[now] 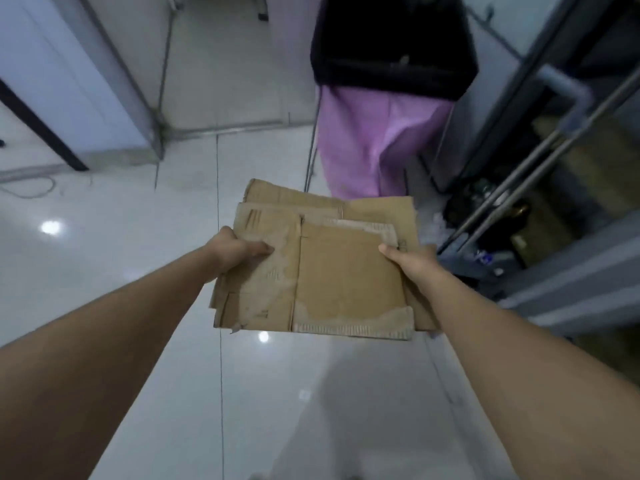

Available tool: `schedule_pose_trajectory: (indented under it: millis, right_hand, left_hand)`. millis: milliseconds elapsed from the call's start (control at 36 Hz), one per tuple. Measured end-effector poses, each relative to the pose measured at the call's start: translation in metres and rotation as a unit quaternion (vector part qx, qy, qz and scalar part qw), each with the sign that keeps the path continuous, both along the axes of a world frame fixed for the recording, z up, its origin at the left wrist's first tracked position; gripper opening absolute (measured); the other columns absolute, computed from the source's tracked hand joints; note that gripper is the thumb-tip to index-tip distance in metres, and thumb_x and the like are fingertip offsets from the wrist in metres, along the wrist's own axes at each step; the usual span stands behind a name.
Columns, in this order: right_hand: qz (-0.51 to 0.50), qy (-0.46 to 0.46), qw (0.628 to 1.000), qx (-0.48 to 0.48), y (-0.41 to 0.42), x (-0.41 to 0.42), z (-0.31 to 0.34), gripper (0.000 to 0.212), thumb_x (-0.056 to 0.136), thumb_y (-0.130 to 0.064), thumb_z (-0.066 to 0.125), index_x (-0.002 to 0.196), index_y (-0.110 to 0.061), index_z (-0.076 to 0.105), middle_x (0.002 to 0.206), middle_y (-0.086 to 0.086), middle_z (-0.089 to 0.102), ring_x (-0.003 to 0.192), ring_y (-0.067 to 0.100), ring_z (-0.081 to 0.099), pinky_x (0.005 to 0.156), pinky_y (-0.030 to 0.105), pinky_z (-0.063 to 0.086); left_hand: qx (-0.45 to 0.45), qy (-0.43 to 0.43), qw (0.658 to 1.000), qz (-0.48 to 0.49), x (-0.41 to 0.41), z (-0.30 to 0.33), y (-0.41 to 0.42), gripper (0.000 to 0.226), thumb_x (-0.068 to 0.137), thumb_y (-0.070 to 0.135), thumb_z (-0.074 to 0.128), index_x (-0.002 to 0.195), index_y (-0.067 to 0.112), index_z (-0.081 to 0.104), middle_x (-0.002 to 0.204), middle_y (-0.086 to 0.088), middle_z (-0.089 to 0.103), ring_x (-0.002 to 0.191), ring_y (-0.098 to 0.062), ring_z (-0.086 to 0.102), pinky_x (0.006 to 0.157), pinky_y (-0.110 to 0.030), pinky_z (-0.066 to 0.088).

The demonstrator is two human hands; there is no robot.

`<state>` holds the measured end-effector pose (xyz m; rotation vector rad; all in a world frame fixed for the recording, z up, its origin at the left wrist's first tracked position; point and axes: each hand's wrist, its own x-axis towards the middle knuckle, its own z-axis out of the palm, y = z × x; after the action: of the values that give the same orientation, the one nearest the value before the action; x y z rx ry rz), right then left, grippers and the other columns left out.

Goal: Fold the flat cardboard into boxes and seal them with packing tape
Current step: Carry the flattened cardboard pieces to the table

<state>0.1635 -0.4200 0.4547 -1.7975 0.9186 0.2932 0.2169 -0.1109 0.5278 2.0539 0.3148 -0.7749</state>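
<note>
Frame centre: stack of flat cardboard (322, 268), brown, corrugated, edges torn and peeling, held above glossy white floor tiles (138, 220). Left hand (235, 252) grips its left edge, thumb on top; right hand (410, 261) grips the right edge. Pink cloth (374, 140) hangs at upper centre.

I see matt brown cardboard (325, 268), its paper skin torn rough near my right hand (412, 263), exposing corrugation. Below both hands, glossy white floor tiles (104, 237) reflecting lights. Beyond the hands, soft pink cloth (374, 143); further right, brushed metal bars (540, 174).
</note>
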Motion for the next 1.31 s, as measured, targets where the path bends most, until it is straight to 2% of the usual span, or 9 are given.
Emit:
schedule_pose_trajectory:
  millis: [111, 250, 389, 472, 556, 722, 806, 1056, 1306]
  right_hand:
    - [-0.008, -0.102, 0.995, -0.007, 0.013, 0.009, 0.210, 0.069, 0.077, -0.032, 0.077, 0.125, -0.004, 0.036, 0.126, 0.003, 0.047, 0.118, 0.022, 0.048, 0.099, 0.029, 0.039]
    - [0.022, -0.160, 0.985, -0.056, -0.011, 0.020, 0.383, 0.115, 0.064, -0.046, 0.082, 0.144, -0.001, 0.014, 0.146, 0.014, 0.037, 0.128, 0.032, 0.042, 0.105, 0.042, 0.039]
    - [0.060, -0.177, 0.979, -0.082, -0.059, 0.039, 0.506, 0.137, 0.017, -0.070, 0.083, 0.134, -0.010, 0.043, 0.122, 0.008, 0.060, 0.102, 0.030, 0.063, 0.092, 0.042, 0.050]
    - [0.083, -0.192, 0.969, -0.133, -0.017, -0.034, 0.615, 0.081, 0.068, -0.054, 0.076, 0.128, -0.006, 0.050, 0.127, 0.008, 0.055, 0.108, 0.027, 0.057, 0.087, 0.032, 0.042]
    - [0.078, -0.211, 0.956, -0.187, 0.001, -0.076, 0.681, 0.064, 0.087, -0.043, 0.062, 0.134, -0.003, 0.043, 0.135, 0.009, 0.046, 0.122, 0.029, 0.047, 0.092, 0.032, 0.036]
    - [0.036, -0.197, 0.947, -0.251, 0.018, -0.139, 0.752, 0.072, 0.087, -0.050, 0.057, 0.139, -0.005, 0.037, 0.143, 0.015, 0.039, 0.127, 0.033, 0.041, 0.102, 0.041, 0.031]
    - [0.000, -0.192, 0.940, -0.281, 0.022, -0.170, 0.771, 0.071, 0.089, -0.049, 0.054, 0.141, -0.006, 0.034, 0.148, 0.015, 0.031, 0.134, 0.032, 0.033, 0.105, 0.040, 0.027]
    - [-0.141, -0.140, 0.925, -0.324, 0.044, -0.278, 0.786, 0.065, 0.092, -0.047, 0.050, 0.142, -0.009, 0.034, 0.146, 0.013, 0.033, 0.130, 0.029, 0.037, 0.097, 0.034, 0.032]
    - [-0.288, -0.061, 0.905, -0.308, 0.065, -0.415, 0.777, 0.061, 0.093, -0.041, 0.053, 0.140, -0.006, 0.036, 0.136, 0.010, 0.041, 0.131, 0.027, 0.037, 0.094, 0.033, 0.031]
  left_hand:
    - [0.011, -0.108, 0.994, -0.005, 0.021, 0.159, -0.016, 0.054, 0.077, 0.035, 0.074, 0.116, 0.010, 0.047, 0.110, -0.009, 0.058, 0.098, -0.026, 0.055, 0.083, -0.039, 0.047]
    - [-0.014, -0.217, 0.976, -0.002, 0.015, 0.336, -0.029, 0.045, 0.081, 0.026, 0.073, 0.110, 0.017, 0.040, 0.110, -0.006, 0.050, 0.096, -0.022, 0.046, 0.080, -0.033, 0.037]
    - [-0.019, -0.250, 0.968, -0.007, 0.003, 0.473, -0.026, 0.097, 0.071, 0.043, 0.078, 0.146, 0.020, 0.021, 0.136, -0.013, 0.044, 0.112, -0.033, 0.052, 0.097, -0.045, 0.044]
    - [-0.035, -0.271, 0.961, -0.033, -0.005, 0.538, -0.024, 0.099, 0.065, 0.049, 0.080, 0.145, 0.029, 0.023, 0.130, -0.012, 0.049, 0.103, -0.034, 0.059, 0.094, -0.049, 0.048]
    - [-0.046, -0.296, 0.951, -0.071, -0.018, 0.591, -0.023, 0.102, 0.056, 0.052, 0.083, 0.140, 0.026, 0.031, 0.123, -0.009, 0.055, 0.101, -0.032, 0.061, 0.091, -0.046, 0.050]
    - [-0.054, -0.334, 0.928, -0.153, -0.038, 0.662, -0.026, 0.077, 0.065, 0.052, 0.079, 0.127, 0.018, 0.047, 0.114, -0.010, 0.063, 0.097, -0.031, 0.064, 0.082, -0.037, 0.052]
    - [-0.056, -0.333, 0.921, -0.197, -0.043, 0.680, -0.029, 0.085, 0.049, 0.059, 0.083, 0.117, 0.017, 0.053, 0.106, -0.013, 0.069, 0.098, -0.034, 0.066, 0.094, -0.045, 0.049]
    - [-0.076, -0.292, 0.890, -0.343, -0.088, 0.702, -0.076, 0.086, 0.042, 0.057, 0.076, 0.108, 0.004, 0.063, 0.095, -0.014, 0.071, 0.076, -0.028, 0.063, 0.075, -0.033, 0.048]
    - [-0.075, -0.271, 0.837, -0.469, -0.183, 0.686, -0.130, 0.093, 0.043, 0.060, 0.082, 0.114, 0.005, 0.059, 0.112, -0.016, 0.066, 0.097, -0.031, 0.064, 0.093, -0.041, 0.049]
